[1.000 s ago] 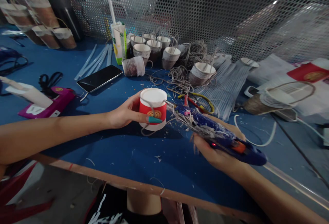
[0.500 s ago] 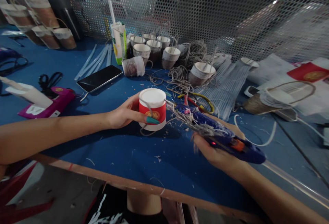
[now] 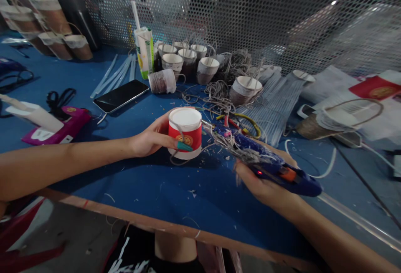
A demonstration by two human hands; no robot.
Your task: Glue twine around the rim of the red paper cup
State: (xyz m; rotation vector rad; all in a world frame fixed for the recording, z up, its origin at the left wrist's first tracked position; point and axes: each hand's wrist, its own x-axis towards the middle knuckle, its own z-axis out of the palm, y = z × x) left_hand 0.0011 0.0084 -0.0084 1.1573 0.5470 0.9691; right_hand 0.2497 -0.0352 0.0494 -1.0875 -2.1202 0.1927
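Note:
My left hand (image 3: 156, 137) is closed around a white paper cup (image 3: 185, 118) with a red band and a gold emblem on it. A grey cord (image 3: 178, 125) runs down the cup's side and curls below the thumb. In my right hand (image 3: 260, 179) is a blue glue gun (image 3: 263, 156), with stringy residue on its body and a small red light lit. Its nozzle is at the cup's upper right side; whether it touches the wall I cannot tell. A clear glue stick (image 3: 357, 218) sticks out of the gun's back end.
Several cord-wrapped cups (image 3: 188, 60) stand at the back by a perforated metal panel (image 3: 250, 14). Left lie a phone (image 3: 122, 95) and a purple packet (image 3: 70, 125). Tangled cord (image 3: 216, 91), yellow-handled pliers (image 3: 252, 125) and many clear glue sticks (image 3: 272, 102) lie behind the gun.
Very little differs. The cup and the glue gun have shifted slightly left, with the nozzle still by the cup's upper right side.

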